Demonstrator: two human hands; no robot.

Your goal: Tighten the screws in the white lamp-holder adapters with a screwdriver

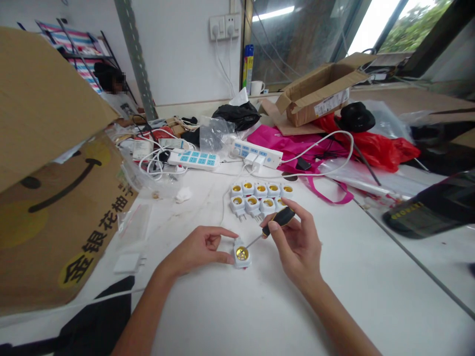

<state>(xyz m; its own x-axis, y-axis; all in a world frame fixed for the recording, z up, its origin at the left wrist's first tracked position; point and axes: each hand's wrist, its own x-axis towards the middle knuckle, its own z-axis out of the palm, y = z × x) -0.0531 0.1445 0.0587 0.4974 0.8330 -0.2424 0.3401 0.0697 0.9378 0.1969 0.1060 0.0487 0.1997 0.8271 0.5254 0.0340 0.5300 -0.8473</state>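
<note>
A white plug-in lamp socket (242, 262) with a brass-coloured inside lies on the white table, its opening facing up. My left hand (196, 249) steadies it from the left, index finger at its top end and thumb at its lower side. In my right hand (302, 242) is a screwdriver (279, 221) with a black and yellow handle, gripped between thumb and fingers. Its shaft slants down to the left, the tip at the socket's opening; exact contact is too small to tell. Just beyond, similar lamp sockets (261, 190) stand in two rows, some with plug pins showing.
Two power strips (195, 159) (272, 157) with white cables lie behind the sockets. A large cardboard box (85, 198) stands at left, and a dark bottle-like object (430, 207) juts in at right. Bags (386, 148) and an open carton (315, 94) crowd the back.
</note>
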